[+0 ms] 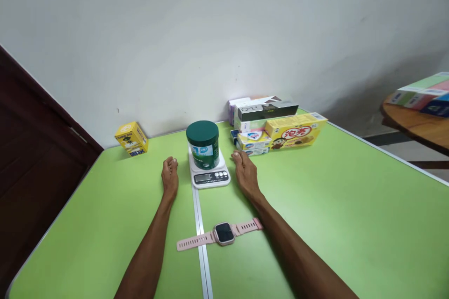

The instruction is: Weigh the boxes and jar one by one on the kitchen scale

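Note:
A dark green can point(203, 144) with a green lid stands on a small white kitchen scale point(209, 175) in the middle of the green table point(315, 224). My left hand point(170, 176) rests on the table just left of the scale, fingers curled in, holding nothing that I can see. My right hand point(244, 174) lies flat on the table just right of the scale, fingers stretched toward the boxes. Neither hand touches the can. A pink smartwatch point(223, 233) lies flat between my forearms, nearer to me.
A small yellow box point(131, 138) sits at the back left by the wall. A stack of several boxes point(266, 119), with a long yellow one point(296, 131) in front, stands at the back right. A wooden table point(414, 119) with boxes is at far right.

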`<state>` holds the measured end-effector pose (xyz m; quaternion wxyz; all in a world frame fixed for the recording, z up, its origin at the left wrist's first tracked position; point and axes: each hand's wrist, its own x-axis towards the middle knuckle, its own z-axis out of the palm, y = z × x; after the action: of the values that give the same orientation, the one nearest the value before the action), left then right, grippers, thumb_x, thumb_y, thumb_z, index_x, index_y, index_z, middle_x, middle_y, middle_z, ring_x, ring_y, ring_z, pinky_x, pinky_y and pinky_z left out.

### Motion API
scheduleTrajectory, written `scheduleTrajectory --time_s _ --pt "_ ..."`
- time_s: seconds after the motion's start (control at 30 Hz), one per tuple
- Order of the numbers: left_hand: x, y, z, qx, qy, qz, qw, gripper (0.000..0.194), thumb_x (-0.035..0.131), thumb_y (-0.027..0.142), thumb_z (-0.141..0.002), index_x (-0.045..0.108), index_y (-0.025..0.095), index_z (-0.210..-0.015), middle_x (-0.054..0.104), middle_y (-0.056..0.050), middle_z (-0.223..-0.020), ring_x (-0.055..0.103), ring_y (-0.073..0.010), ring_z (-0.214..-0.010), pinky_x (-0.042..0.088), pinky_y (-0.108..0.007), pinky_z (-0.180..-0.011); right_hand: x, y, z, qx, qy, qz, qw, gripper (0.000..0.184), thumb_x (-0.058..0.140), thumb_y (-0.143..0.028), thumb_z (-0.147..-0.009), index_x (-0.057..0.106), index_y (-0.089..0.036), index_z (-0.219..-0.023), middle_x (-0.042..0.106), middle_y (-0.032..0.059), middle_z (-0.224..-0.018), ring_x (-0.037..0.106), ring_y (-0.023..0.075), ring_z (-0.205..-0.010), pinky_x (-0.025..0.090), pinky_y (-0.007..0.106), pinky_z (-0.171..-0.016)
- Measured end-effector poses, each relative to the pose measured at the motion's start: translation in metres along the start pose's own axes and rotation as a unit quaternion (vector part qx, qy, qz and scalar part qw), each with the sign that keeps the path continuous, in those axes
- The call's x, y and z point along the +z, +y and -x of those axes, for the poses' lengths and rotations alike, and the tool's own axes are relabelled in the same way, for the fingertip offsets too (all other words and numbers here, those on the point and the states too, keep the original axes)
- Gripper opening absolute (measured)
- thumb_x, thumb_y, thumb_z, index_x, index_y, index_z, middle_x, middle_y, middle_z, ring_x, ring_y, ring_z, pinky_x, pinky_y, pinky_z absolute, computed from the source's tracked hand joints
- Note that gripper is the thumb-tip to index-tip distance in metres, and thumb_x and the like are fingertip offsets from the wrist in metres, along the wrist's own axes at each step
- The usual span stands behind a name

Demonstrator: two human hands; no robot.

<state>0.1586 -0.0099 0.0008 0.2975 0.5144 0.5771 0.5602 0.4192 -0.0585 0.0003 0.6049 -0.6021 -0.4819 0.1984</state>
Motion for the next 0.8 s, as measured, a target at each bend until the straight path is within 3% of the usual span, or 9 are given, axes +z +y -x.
scheduleTrajectory --time_s 0.1,0.17,0.3,0.4,0.5,0.67,0.8 --pt "0.001 0.008 0.011 0.014 0.006 0.001 1.0 0.064 0.063 0.068 -0.089 0.058 0.018 -0.129 0.069 -0.018 -0.127 0.07 -0.0276 -0.117 0.052 -0.048 -0.107 -0.002 -0.001 0.001 0.009 -0.006 -0.014 1.0 0.066 0.038 -0.072 -0.099 0.072 -0.018 -0.114 0.077 0.0136 -0.105 0.07 0.0282 -0.099 0.052 0.045 -0.094" --pt "0.007 0.02 0.02 0.067 0.007 -0.011 0.998 0.071 0.07 0.064 -0.086 0.051 0.02 -0.139 0.064 -0.018 -0.137 0.063 -0.0287 -0.129 0.045 -0.048 -0.115 -0.003 -0.006 0.001 0.006 -0.007 -0.032 0.999 0.068 0.038 -0.072 -0.1 0.072 -0.017 -0.121 0.076 0.016 -0.118 0.069 0.0296 -0.111 0.051 0.047 -0.103" --pt "0.037 0.052 0.033 0.173 -0.019 -0.064 0.983 0.099 0.088 0.055 -0.071 0.04 0.023 -0.151 0.052 -0.018 -0.152 0.046 -0.0351 -0.147 0.033 -0.054 -0.124 0.002 -0.026 0.001 -0.035 -0.038 -0.066 0.997 0.07 0.035 -0.07 -0.102 0.069 -0.018 -0.136 0.064 0.0162 -0.146 0.056 0.0303 -0.14 0.037 0.052 -0.122" --pt "0.063 0.066 0.032 0.173 -0.044 -0.087 0.98 0.108 0.096 0.049 -0.059 0.043 0.022 -0.149 0.056 -0.02 -0.147 0.05 -0.0398 -0.143 0.036 -0.058 -0.12 0.011 -0.039 0.002 -0.064 -0.083 -0.082 0.991 0.07 0.035 -0.069 -0.103 0.064 -0.019 -0.143 0.061 0.0141 -0.151 0.05 0.0295 -0.146 0.032 0.052 -0.126" --pt "0.076 0.068 0.027 0.154 -0.035 -0.076 0.985 0.099 0.096 0.046 -0.057 0.049 0.021 -0.141 0.065 -0.018 -0.134 0.061 -0.0382 -0.13 0.047 -0.056 -0.11 0.02 -0.047 0.002 -0.069 -0.092 -0.081 0.99 0.072 0.036 -0.072 -0.102 0.062 -0.021 -0.145 0.059 0.0134 -0.153 0.052 0.0308 -0.144 0.036 0.054 -0.124" --pt "0.055 0.061 0.009 0.162 0.024 -0.043 0.986 0.088 0.096 0.049 -0.058 0.054 0.024 -0.131 0.069 -0.012 -0.123 0.068 -0.0317 -0.119 0.055 -0.046 -0.1 0.043 -0.066 -0.004 -0.092 -0.135 -0.084 0.983 0.069 0.043 -0.069 -0.101 0.057 -0.023 -0.15 0.057 0.013 -0.155 0.049 0.0314 -0.147 0.033 0.055 -0.126" --pt "0.02 0.047 -0.027 0.161 0.087 -0.061 0.981 0.088 0.093 0.048 -0.061 0.052 0.022 -0.133 0.068 -0.013 -0.127 0.067 -0.0308 -0.121 0.053 -0.044 -0.103 0.091 -0.087 -0.011 -0.074 -0.209 -0.11 0.969 0.075 0.045 -0.071 -0.098 0.054 -0.019 -0.152 0.053 0.0159 -0.158 0.046 0.0332 -0.149 0.03 0.055 -0.127"
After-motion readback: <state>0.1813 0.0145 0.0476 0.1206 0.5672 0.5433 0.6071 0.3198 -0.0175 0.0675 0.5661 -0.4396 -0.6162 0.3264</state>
